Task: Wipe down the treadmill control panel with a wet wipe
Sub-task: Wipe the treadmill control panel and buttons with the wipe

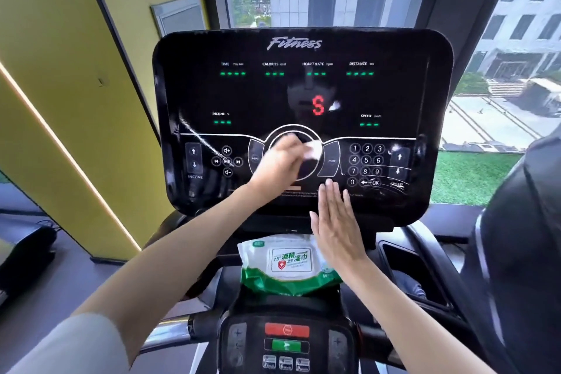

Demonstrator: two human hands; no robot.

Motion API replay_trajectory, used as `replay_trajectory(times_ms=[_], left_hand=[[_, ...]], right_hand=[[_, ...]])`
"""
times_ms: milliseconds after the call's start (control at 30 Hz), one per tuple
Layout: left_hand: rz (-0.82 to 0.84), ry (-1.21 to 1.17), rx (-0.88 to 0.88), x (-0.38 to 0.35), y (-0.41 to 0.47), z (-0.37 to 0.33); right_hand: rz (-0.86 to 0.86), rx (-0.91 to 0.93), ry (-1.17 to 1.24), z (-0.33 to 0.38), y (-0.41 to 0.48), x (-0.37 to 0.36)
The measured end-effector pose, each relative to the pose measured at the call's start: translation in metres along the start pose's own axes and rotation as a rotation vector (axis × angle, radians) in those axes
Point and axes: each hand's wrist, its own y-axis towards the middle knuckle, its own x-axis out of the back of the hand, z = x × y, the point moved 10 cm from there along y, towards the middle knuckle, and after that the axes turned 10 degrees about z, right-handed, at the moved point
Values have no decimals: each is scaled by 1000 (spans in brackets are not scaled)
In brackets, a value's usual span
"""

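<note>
The black treadmill control panel (291, 91) stands upright in front of me, its green readouts and a red "S" lit. My left hand (277, 161) presses a crumpled white wet wipe (314, 150) against the round dial at the panel's lower centre. My right hand (337, 222) is flat with fingers extended, fingertips touching the panel's bottom edge below the number keypad, holding nothing. A green and white pack of wet wipes (288, 264) lies on the ledge under the panel, partly behind my right hand.
A lower console with a red stop button (287, 329) and a green start button (285, 345) sits between the handlebars. A yellow wall is at the left, windows lie behind the panel, and another dark machine (522, 252) stands close at the right.
</note>
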Motion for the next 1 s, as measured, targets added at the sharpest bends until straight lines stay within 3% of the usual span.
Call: replay_trajectory(times_ms=[67,100,133,233,300,433,467,533,600,667,700,800,833,867,967,1000], left_hand=[[-259,-75,230,35,3,21],[-292,-67,294,36,3,25],[-236,-26,270,27,5,18],[151,166,-128,-31,-4,-27],[181,172,-181,-28,-4,-23],[-277,-15,218,40,15,15],[-313,-23,240,40,13,15],[-158,65,63,7,7,-8],[169,155,-146,-49,-22,-31],[347,195,-216,-72,-46,-29],[310,182,-175,-65,-43,-21],[-78,55,147,-13,-28,13],[-135,50,208,-8,-29,15],[-101,74,187,-18,-28,8],[263,200,-98,-74,-42,-31],[280,213,-96,-74,-43,-27]], right_hand=[[-13,4,32,0,0,2],[-20,6,50,1,0,2],[-28,9,67,1,0,3],[-27,49,115,-2,-1,6],[-28,78,143,-5,-3,9],[-36,95,179,-9,-3,14],[-32,96,176,-9,-4,14],[-11,100,139,-11,-9,13],[21,101,55,-16,-19,9],[57,94,-11,-23,-28,4],[71,84,-27,-26,-30,2],[86,73,-35,-26,-28,-2],[84,71,-37,-24,-27,-3],[82,70,-43,-23,-26,-4],[86,80,-84,-21,-28,-4],[92,86,-104,-22,-29,-4]])
